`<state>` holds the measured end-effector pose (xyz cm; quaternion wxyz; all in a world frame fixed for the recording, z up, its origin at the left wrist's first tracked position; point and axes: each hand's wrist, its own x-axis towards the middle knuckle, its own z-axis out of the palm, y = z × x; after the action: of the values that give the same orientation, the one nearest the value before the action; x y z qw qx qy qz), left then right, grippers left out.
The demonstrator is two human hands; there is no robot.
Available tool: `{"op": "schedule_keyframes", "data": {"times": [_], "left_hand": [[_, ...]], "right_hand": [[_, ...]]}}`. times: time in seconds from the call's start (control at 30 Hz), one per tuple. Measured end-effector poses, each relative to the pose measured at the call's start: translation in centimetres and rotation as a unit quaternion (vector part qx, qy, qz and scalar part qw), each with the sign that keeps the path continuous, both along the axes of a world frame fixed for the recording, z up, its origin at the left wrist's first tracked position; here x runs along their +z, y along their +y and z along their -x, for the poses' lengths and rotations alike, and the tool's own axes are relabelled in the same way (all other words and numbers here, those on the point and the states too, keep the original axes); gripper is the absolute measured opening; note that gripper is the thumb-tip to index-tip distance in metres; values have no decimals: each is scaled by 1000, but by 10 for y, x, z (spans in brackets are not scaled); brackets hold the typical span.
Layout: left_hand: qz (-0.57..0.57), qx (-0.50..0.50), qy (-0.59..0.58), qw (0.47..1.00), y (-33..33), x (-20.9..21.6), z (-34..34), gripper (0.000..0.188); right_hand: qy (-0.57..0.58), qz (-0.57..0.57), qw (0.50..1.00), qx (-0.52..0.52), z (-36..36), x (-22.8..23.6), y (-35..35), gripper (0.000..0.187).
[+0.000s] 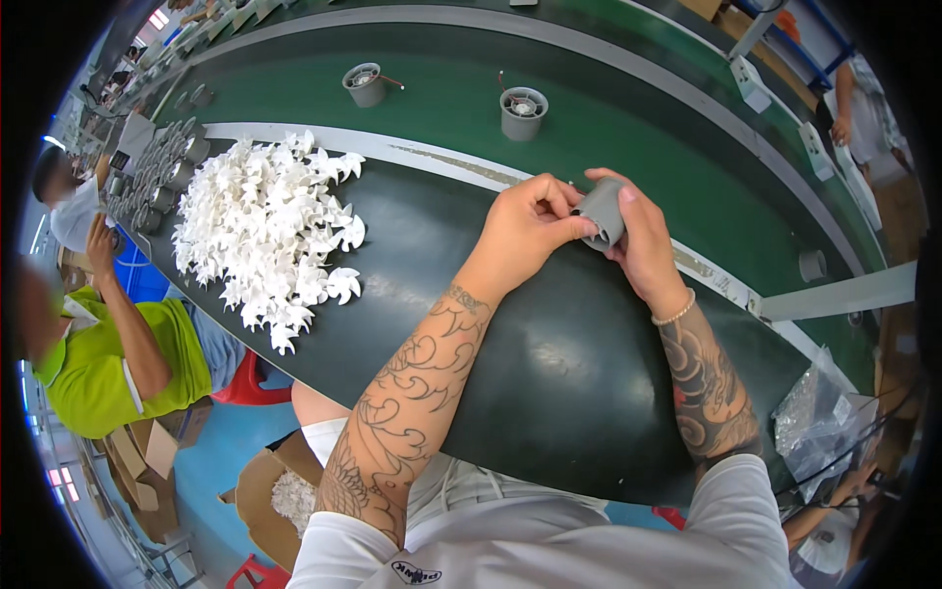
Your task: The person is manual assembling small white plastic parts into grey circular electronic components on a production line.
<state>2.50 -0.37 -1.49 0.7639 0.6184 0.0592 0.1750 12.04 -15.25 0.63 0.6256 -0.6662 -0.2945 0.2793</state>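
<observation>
Cylinder (grey, long axis slanted) opens toward lower left, between pinching left hand and wrapped right hand.

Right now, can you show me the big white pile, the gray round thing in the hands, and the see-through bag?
White pile [260, 231]: head view, middle of the heap.
Gray cylinder [605, 207]: head view, outer side wall.
Clear bag [814, 420]: head view, its crinkled upper side.

Impeller pile left of housing
</observation>
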Motion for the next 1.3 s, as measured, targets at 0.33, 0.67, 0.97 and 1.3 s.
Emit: {"op": "schedule_keyframes", "data": {"times": [0.33, 0.67, 0.97, 1.3], "left_hand": [[-255, 58, 29, 965, -6, 19, 19, 24], [-648, 346, 256, 628, -14, 65, 130, 23], [-631, 280, 280, 667, -7, 34, 166, 23], [-524, 58, 271, 805, -3, 59, 82, 26]], "right_hand": [[45, -57, 997, -38, -1, -8, 2, 42], [-494, 281, 786, -244, -49, -36, -25, 72], [-452, 129, 829, -303, -32, -21, -10, 66], [-425, 174, 626, -631, -183, -9, -120, 47]]}}
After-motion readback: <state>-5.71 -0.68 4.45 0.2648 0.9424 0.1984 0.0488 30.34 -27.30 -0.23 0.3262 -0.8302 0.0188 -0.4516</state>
